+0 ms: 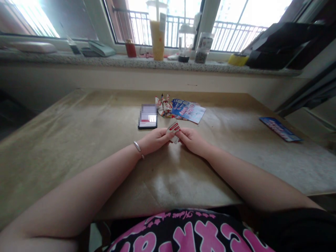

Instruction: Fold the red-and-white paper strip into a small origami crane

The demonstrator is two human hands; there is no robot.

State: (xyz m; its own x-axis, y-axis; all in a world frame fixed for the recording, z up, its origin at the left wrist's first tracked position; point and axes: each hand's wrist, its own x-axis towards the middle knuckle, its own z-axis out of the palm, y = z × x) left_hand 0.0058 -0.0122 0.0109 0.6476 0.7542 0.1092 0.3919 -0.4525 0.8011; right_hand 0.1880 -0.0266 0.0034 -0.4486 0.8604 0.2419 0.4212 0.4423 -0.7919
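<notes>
A small folded piece of printed paper (173,126), white with red markings, is held over the middle of the table. My left hand (156,137) pinches its left side, thumb on top. Its right side is pinched by my right hand (193,138); the fingers underneath are partly hidden. Just beyond my hands lies a pile of similar folded paper pieces (164,106). Against that pile rests a fanned stack of blue printed leaflets (190,111). A phone (147,116) with a lit, blurred screen lies beyond my left hand.
More blue leaflets (280,129) lie near the right edge of the brown-covered table (78,140). Behind it, the stone windowsill (105,59) bears a tall yellow drink cup (158,40), a red jar (130,49), a clear container (204,48) and a black bag (275,47).
</notes>
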